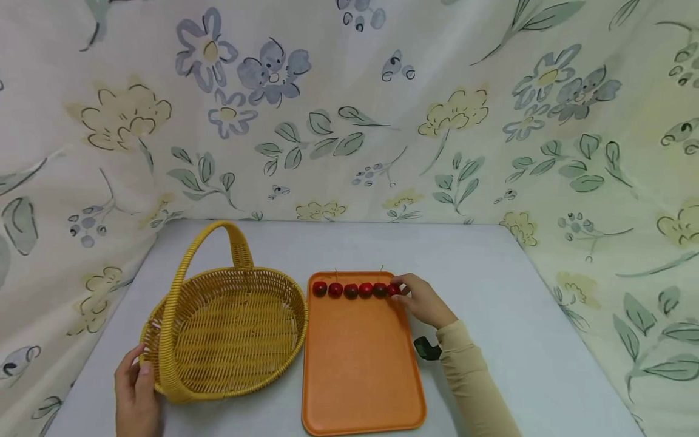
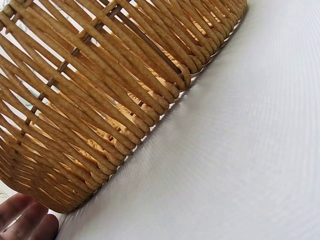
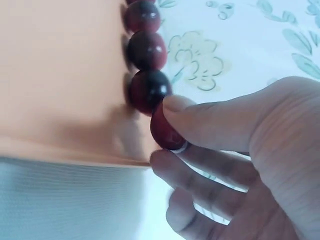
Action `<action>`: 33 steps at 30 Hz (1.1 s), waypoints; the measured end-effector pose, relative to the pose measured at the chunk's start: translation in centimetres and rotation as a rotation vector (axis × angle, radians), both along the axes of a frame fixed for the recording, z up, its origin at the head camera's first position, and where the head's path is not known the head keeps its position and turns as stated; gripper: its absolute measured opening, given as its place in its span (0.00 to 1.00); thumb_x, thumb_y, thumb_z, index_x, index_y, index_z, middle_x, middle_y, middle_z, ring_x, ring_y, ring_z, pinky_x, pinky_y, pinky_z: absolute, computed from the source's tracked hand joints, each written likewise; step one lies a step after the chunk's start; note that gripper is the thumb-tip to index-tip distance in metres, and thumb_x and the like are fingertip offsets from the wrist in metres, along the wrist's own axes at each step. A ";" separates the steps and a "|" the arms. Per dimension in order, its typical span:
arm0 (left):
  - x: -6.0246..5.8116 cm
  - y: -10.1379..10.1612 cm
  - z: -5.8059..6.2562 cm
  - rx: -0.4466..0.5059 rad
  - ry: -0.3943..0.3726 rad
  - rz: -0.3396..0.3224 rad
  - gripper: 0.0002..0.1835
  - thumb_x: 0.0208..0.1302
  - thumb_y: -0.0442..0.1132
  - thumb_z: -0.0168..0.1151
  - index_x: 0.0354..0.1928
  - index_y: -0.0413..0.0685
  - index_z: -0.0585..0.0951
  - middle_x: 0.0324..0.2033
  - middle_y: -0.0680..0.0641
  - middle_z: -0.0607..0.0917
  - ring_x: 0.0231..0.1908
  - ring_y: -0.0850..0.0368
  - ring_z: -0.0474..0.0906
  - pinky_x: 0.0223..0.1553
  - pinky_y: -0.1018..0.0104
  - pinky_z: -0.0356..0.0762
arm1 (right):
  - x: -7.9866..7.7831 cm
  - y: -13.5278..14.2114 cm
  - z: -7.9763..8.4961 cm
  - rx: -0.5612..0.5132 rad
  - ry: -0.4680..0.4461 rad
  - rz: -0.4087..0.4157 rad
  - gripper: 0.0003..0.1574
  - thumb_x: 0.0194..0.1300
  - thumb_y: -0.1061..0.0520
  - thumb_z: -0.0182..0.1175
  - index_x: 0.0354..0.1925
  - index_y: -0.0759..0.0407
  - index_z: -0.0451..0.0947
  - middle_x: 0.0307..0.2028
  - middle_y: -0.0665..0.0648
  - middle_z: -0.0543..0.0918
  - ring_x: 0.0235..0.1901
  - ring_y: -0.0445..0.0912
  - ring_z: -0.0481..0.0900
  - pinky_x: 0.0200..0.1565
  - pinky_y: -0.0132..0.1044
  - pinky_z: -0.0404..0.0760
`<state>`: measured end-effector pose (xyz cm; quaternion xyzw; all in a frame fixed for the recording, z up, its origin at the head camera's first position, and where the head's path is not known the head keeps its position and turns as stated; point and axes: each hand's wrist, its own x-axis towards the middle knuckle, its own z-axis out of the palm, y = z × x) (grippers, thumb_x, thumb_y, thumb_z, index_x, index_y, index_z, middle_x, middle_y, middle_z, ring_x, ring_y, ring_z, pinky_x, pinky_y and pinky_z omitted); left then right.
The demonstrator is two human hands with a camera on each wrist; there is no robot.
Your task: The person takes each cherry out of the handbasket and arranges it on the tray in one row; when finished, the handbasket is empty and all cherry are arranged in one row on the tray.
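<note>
On an orange tray, several dark red cherries stand in a row along the far edge, two with stems showing. My right hand pinches the cherry at the row's right end between thumb and fingers, close against its neighbour at the tray's far right corner. To the left of the tray stands a yellow-brown wicker basket with a tall arched handle; nothing lies inside it. My left hand grips its near left rim, and the fingers show against the woven outer wall.
Beside the tray's right edge, a dark green object lies partly behind the right sleeve. The white table ends at a floral cloth hung at the back and sides. The basket's rim meets the tray's left edge.
</note>
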<state>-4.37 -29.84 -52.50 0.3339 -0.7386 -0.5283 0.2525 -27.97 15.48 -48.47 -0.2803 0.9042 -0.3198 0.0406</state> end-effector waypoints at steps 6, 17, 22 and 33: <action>0.2 0.3 0.3 -0.011 0.049 -0.013 0.23 0.75 0.43 0.40 0.70 0.59 0.62 0.44 0.70 0.64 0.42 0.75 0.63 0.38 0.85 0.57 | 0.1 -0.7 0.0 0.058 -0.039 -0.023 0.21 0.63 0.62 0.62 0.54 0.63 0.74 0.48 0.59 0.77 0.39 0.47 0.75 0.41 0.39 0.76; 0.5 0.3 0.5 -0.036 0.066 -0.024 0.23 0.75 0.41 0.40 0.70 0.56 0.62 0.42 0.65 0.66 0.41 0.73 0.64 0.38 0.87 0.60 | 0.0 -1.0 -0.2 0.060 -0.042 -0.051 0.21 0.64 0.61 0.61 0.55 0.64 0.73 0.49 0.60 0.75 0.37 0.46 0.74 0.39 0.39 0.75; 0.6 0.2 0.5 -0.057 0.099 -0.038 0.23 0.75 0.40 0.39 0.70 0.53 0.62 0.42 0.64 0.67 0.40 0.72 0.65 0.38 0.88 0.61 | 0.0 -1.1 -0.4 0.058 -0.045 -0.057 0.21 0.65 0.61 0.61 0.56 0.63 0.73 0.50 0.61 0.74 0.37 0.45 0.73 0.39 0.38 0.75; 0.6 -0.4 0.3 -0.028 0.003 -0.026 0.23 0.76 0.44 0.37 0.71 0.59 0.60 0.47 0.67 0.64 0.43 0.76 0.63 0.39 0.88 0.60 | 0.5 -1.2 0.1 0.054 -0.048 -0.085 0.29 0.63 0.60 0.63 0.60 0.65 0.68 0.54 0.65 0.70 0.38 0.46 0.75 0.37 0.36 0.76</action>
